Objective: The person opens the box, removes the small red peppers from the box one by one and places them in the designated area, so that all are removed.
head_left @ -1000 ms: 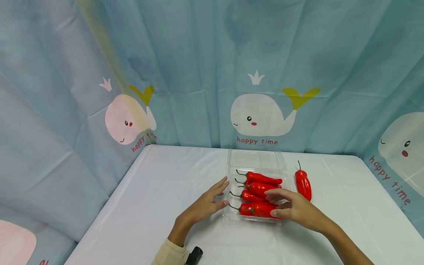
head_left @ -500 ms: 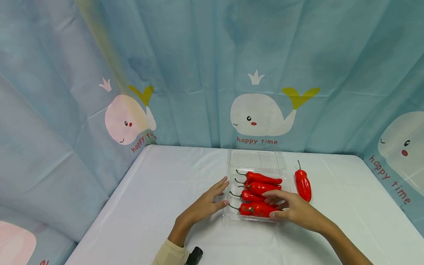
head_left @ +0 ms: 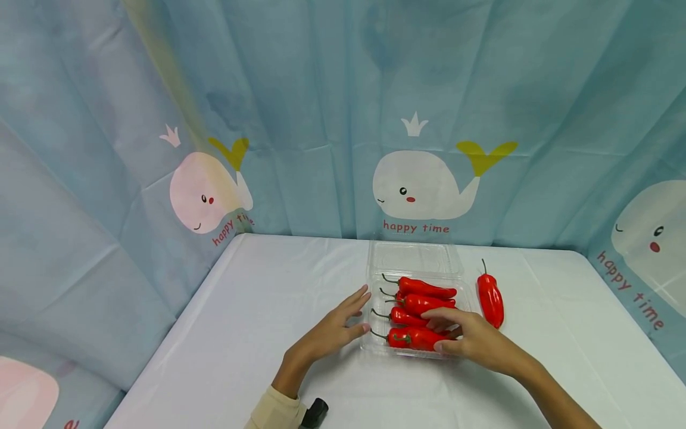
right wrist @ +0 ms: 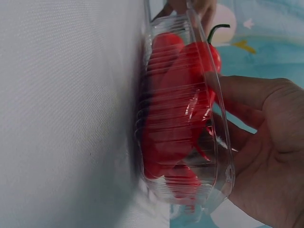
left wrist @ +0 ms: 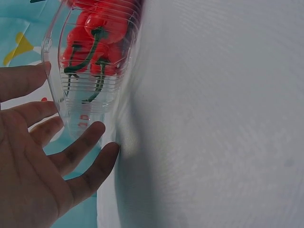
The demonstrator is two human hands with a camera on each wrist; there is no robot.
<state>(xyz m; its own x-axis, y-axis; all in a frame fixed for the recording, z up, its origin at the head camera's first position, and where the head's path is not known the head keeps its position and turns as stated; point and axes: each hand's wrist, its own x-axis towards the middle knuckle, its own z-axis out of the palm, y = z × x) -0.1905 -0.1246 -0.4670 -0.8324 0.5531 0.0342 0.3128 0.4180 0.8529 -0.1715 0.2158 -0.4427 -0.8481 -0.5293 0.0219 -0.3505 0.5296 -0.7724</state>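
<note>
Your right hand point(head_left: 471, 341) has slid a little further over the near end of the clear box point(head_left: 375, 345) since the earlier frames, fingers now lower on the nearest pepper point(head_left: 420, 339). Nothing else has shifted.

Right hand: thumb and fingers curl round the nearest pepper and the box's near rim; the right wrist view shows fingertips point(right wrist: 223, 85) on that pepper's top side. Whether you pinch the pepper or only settle it down, I cannot tell for sure.

Left hand point(head_left: 334, 330): fingers straight and spread, tips touching the box's left wall, steadying it. The left wrist view shows the same, fingers point(left wrist: 80, 145) just against the ribbed plastic.

Step in hand, by my reading: seating the last-placed pepper among the others while the box is braced.

Box contents: about five red peppers, stems pointing toward your left hand, lying side by side and partly stacked. The hinged lid point(head_left: 415, 257) lies open flat on the far side, beyond both hands.

One loose pepper point(head_left: 490, 298) lies on the table point(head_left: 241, 310), just beyond your right hand, beside the box's right wall and apart from it.

Next move likely calls for freeing the right hand and reaching past the box wall for that loose pepper, left hand bracing as now.
</note>
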